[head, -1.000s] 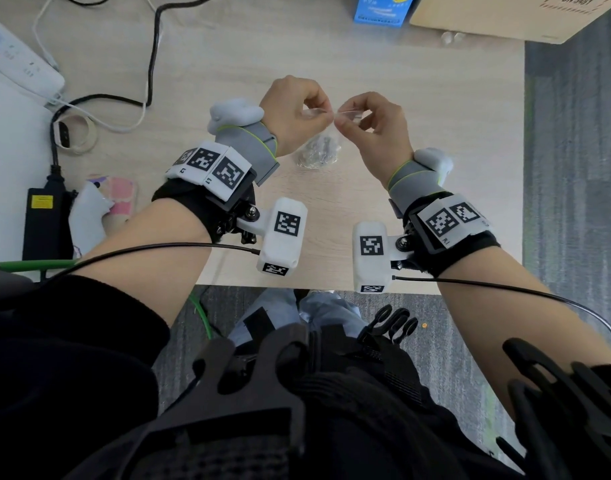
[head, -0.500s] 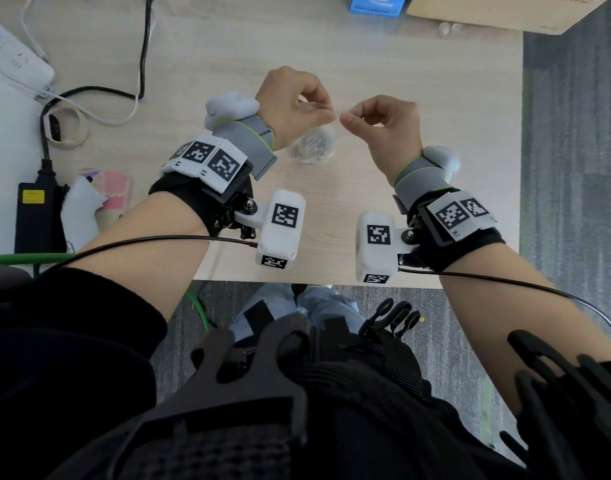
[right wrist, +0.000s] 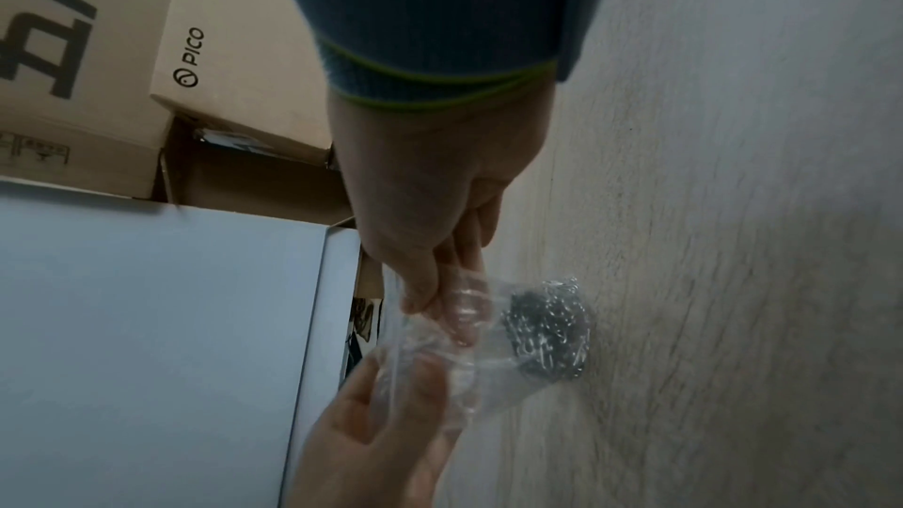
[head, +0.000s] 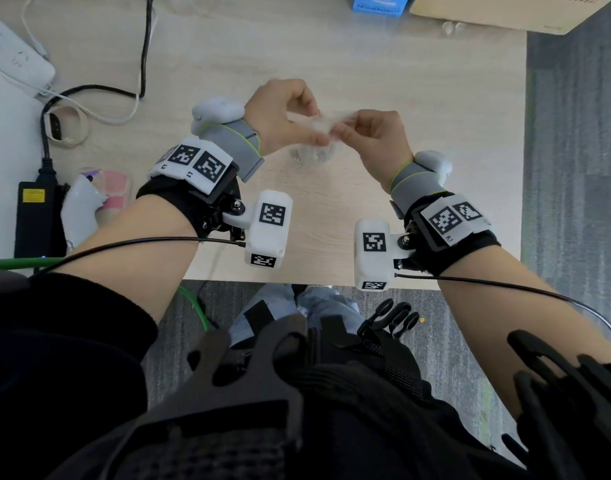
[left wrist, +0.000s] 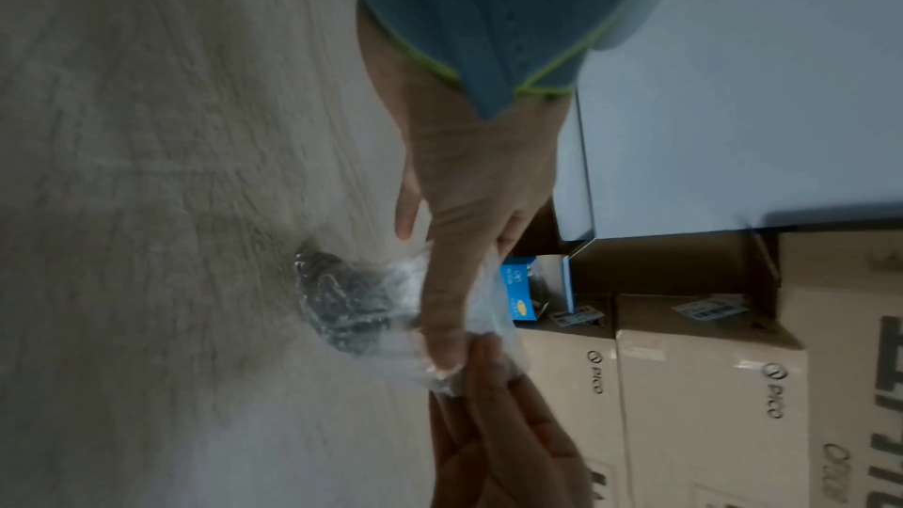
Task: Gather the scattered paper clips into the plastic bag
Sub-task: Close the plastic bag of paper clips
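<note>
— Left hand (head: pixel 283 114) first: what has it got?

— It pinches the upper edge of the plastic bag (right wrist: pixel 469 338) between thumb and fingers, just above centre in the head view. The right hand (head: pixel 375 140) pinches that edge from the other side, fingers curled onto the film, so the two hands nearly touch.

— And what sits inside the bag?

— Paper clips (right wrist: pixel 549 327), a dark, glinting clump packed into the bottom end. In the right wrist view that end rests on the bench (head: pixel 401 81) at centre right of the frame, while the clear film runs up and left to the fingers.

— Does the left wrist view agree?

— Yes, though it is blurred: the clump lies at mid-frame against the wood, with the crumpled film bunched under the left thumb.

— Anything else on the bench?

— A blue box (head: pixel 380 5) and a cardboard box (head: pixel 505 8) along the top edge of the head view; a white power strip (head: pixel 13 60) and a black cable (head: pixel 144 46) at upper left.
</note>
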